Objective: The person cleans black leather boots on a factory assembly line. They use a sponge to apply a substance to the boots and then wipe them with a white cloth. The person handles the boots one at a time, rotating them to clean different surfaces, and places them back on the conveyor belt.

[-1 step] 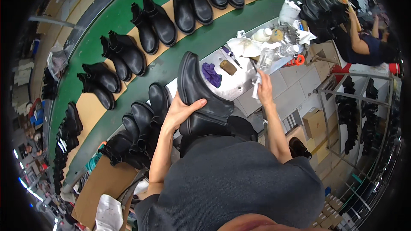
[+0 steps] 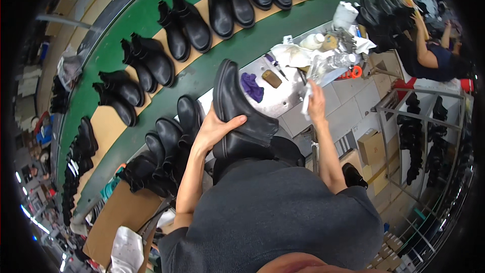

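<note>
Held boot (image 2: 231,93): blk, smooth, slight sheen, thick dark sole; I see toe up top, sole facing L, shaft opening twd lower R.
Boot hold: in L hand (image 2: 213,130), thumb across its side.
2nd boot (image 2: 241,144): blk too, partly hidden, just below 1st.
White piece (image 2: 306,102): thin, pinched in R hand (image 2: 317,103), well apart from boots; cloth or paper, can't tell.

The shirt (image 2: 283,207) was dark grey, finely ribbed and short-sleeved; forearms (image 2: 190,184), left hand (image 2: 211,131) and right hand (image 2: 317,103) were bare.
</note>
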Demonstrator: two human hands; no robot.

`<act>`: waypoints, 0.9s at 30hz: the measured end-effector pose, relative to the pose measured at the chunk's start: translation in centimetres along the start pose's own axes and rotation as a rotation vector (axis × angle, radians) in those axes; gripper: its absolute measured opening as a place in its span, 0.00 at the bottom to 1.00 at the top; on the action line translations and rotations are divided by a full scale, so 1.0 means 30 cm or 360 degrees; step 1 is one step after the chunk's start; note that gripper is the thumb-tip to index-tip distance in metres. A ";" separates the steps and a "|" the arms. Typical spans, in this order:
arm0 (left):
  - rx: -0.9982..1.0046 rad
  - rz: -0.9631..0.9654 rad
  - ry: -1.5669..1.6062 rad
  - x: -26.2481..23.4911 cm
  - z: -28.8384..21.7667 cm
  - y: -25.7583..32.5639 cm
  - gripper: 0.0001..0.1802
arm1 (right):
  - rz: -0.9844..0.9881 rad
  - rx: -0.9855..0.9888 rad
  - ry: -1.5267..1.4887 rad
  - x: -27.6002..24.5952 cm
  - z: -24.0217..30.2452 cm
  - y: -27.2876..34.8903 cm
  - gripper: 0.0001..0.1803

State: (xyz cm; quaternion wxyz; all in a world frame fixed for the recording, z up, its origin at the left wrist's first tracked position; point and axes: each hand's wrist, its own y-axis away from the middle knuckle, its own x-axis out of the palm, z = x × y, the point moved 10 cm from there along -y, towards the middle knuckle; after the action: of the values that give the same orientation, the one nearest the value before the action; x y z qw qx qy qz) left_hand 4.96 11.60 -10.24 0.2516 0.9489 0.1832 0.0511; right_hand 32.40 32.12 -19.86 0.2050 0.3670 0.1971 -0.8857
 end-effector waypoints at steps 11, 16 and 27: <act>0.0005 -0.0158 -0.0468 -0.033 -0.024 0.028 0.64 | 0.0423 0.0605 -0.1004 -0.129 0.227 -0.413 0.27; 0.0056 -0.0182 -0.0528 -0.025 -0.035 0.031 0.63 | 0.1020 0.0205 -0.0836 0.203 0.739 -0.173 0.30; 0.0099 -0.0233 -0.0443 -0.059 -0.022 0.068 0.57 | 0.0999 0.0118 -0.0790 0.241 0.819 -0.152 0.30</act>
State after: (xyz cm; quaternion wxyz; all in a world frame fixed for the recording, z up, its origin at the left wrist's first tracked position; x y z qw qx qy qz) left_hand 3.84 9.60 -8.67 0.2481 0.9383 0.2168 -0.1050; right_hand 11.42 22.09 -8.18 0.4935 0.1915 -0.0122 -0.8483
